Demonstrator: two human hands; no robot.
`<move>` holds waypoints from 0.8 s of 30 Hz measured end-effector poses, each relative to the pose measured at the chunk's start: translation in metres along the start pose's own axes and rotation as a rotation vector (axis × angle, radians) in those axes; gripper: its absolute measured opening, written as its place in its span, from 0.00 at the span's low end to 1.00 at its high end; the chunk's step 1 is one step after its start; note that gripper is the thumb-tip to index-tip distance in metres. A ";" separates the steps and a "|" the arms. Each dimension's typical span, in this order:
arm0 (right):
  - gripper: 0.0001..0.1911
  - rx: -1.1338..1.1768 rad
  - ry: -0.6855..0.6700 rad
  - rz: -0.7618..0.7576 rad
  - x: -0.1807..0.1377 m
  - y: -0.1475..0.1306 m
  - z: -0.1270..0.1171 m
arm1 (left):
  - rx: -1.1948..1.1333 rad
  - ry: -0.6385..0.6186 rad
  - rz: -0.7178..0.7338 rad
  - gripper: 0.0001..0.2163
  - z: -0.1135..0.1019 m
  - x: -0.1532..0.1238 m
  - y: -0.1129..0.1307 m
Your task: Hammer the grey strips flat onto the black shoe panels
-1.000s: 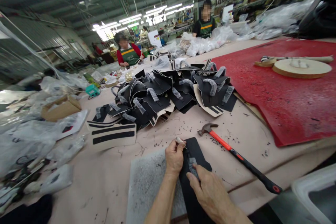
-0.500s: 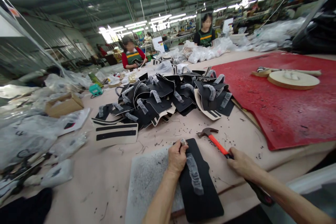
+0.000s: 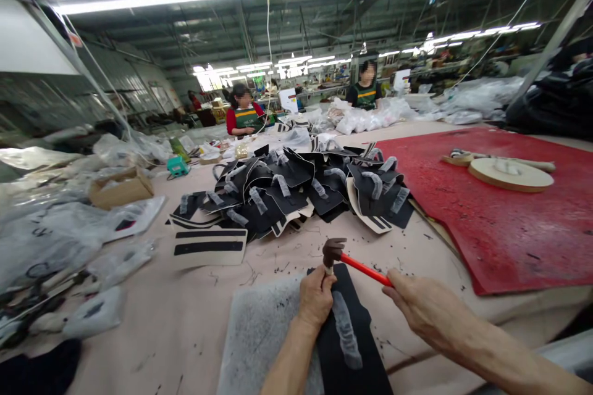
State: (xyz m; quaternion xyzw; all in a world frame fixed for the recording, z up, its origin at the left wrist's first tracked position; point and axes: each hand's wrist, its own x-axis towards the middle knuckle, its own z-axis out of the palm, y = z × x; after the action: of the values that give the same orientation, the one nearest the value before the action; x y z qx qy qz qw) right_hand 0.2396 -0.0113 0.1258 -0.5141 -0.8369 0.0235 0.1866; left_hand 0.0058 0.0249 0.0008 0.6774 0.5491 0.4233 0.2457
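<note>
My right hand (image 3: pixel 419 302) is closed around the grip of a claw hammer (image 3: pixel 364 268) with an orange-red handle. Its dark head rests on or just above the top of a short punch (image 3: pixel 328 270), held upright in my closed left hand (image 3: pixel 315 299). The punch's lower end is hidden by my fingers. Beneath that hand lies a black panel (image 3: pixel 332 363), which carries a handle strap wrapped in clear plastic (image 3: pixel 346 330). Part of the panel overlaps a pale, scuffed board (image 3: pixel 259 327).
A heap of similar black panels (image 3: pixel 296 176) stands ahead on the table. To the right, a red mat (image 3: pixel 463 210) bears a tape roll (image 3: pixel 509 174). Plastic bags and a cardboard box (image 3: pixel 123 190) lie left. Two co-workers (image 3: pixel 244 116) sit beyond.
The hammer has swung left and down, its head now at the top of the punch. My left hand stays on the panel. The view has tilted up slightly.
</note>
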 end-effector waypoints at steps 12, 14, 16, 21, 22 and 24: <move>0.12 0.161 -0.090 0.112 -0.014 -0.007 0.013 | 0.004 -0.016 -0.022 0.07 0.002 0.001 0.001; 0.13 0.222 -0.225 0.256 -0.017 0.007 0.022 | -0.023 0.010 -0.023 0.07 0.002 0.001 0.002; 0.16 0.318 -0.245 0.384 -0.017 0.023 0.030 | -0.063 0.016 -0.021 0.07 0.001 0.001 0.002; 0.16 0.402 -0.235 0.558 -0.018 0.045 0.044 | -0.097 0.012 -0.027 0.07 0.000 0.001 0.002; 0.17 0.400 -0.188 0.549 -0.017 0.042 0.041 | -0.095 0.005 -0.027 0.07 0.000 0.001 0.002; 0.18 0.387 -0.064 0.487 -0.012 0.030 0.029 | -0.096 -0.002 -0.025 0.07 0.000 0.001 0.001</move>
State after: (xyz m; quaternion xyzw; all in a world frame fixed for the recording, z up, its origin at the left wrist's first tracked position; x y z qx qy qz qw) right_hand 0.2602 -0.0027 0.0884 -0.6533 -0.6747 0.2422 0.2435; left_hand 0.0068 0.0258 0.0022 0.6584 0.5365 0.4451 0.2837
